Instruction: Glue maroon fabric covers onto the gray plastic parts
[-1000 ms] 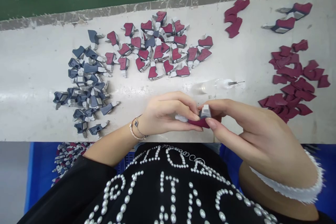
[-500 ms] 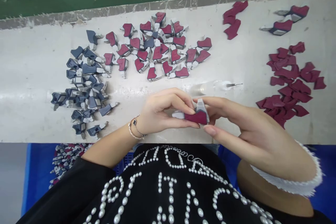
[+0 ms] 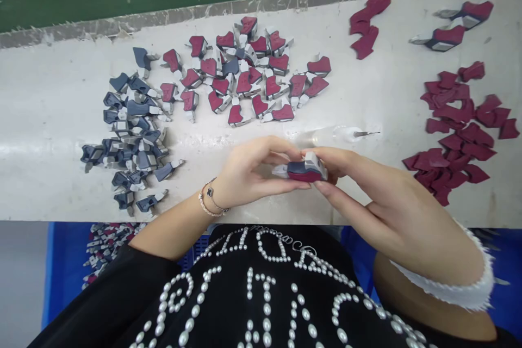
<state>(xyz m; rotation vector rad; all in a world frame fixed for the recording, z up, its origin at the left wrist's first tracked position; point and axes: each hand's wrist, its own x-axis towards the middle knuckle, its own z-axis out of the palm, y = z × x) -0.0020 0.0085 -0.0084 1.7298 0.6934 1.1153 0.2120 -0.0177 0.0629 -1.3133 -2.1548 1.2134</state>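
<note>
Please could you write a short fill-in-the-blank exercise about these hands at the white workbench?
The left hand wears a beaded ____ at the wrist. The right hand shares one grey-and-maroon part with the ____ hand. Loose maroon pieces lie to the ____ of the hands.

Missing words: bracelet, left, right.

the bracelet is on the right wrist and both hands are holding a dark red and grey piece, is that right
Not quite: the bracelet is on the left wrist, not the right, as the head view shows. The rest stands: the left hand and the right hand both hold the dark red and grey piece.
</note>
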